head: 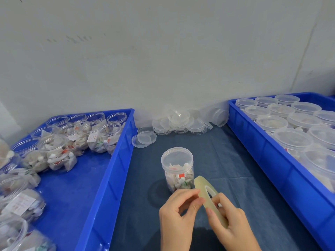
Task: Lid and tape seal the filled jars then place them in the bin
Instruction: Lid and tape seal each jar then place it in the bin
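Lidded jar (177,168) stood upright on the dark mat (226,160), between the two blue bins, just beyond my hands. My right hand (230,220) gripped the tape roll (208,194), fingers curled round its rim. My left hand (178,212) was at the roll's edge, thumb and forefinger pinching at it, probably picking for the loose end; couldn't see the end itself. Hands were close together, both on the roll, neither on the jar.

To do it well, I reckoned: find the end with a nail, peel a short tail, stick it on the lid-to-jar seam, then turn the jar rather than the roll, keeping tension so the tape lay flat. Sealed jars sat in the right bin (253,142); unlidded ones in the left bin (116,160). Spare lids (181,122) were piled by the wall.
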### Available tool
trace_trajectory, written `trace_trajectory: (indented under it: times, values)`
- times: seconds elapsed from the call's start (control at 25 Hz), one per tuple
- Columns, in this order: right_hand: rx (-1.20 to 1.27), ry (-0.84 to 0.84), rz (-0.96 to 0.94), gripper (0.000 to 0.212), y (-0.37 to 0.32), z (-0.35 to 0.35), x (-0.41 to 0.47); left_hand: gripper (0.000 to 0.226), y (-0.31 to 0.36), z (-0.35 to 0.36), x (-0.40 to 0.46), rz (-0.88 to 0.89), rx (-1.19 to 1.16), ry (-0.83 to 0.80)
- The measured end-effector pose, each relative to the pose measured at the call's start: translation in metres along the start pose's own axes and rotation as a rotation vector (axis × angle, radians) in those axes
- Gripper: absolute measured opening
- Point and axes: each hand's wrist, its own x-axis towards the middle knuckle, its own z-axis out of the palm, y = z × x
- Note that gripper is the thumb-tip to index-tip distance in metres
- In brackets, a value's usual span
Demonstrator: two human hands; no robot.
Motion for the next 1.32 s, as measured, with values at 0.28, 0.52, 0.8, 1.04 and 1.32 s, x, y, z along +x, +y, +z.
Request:
trace_trajectory:
  times: [0.28,0.52,0.8,1.04,1.32]
  values:
    - [0.015,-0.017,-0.003,0.026,0.0,-0.002,0.0,0.025,0.005,-0.005,0.008,-0.162,-0.036,-0.118]
    - [0.007,-0.024,0.007,0.029,-0.002,-0.007,0.0,0.021,0.007,-0.004,0.007,-0.123,-0.036,-0.126]
    - [-0.005,-0.025,-0.025,0.017,-0.002,-0.005,-0.001,0.014,0.004,-0.007,0.003,0.024,0.026,-0.074]
    - [-0.126,-0.045,0.013,0.013,0.0,-0.006,-0.003,0.021,0.009,-0.012,0.015,-0.212,0.134,-0.177]
    - [-0.116,0.003,0.048,0.021,0.001,-0.019,-0.002,0.017,0.026,-0.007,0.006,-0.06,0.234,-0.427]
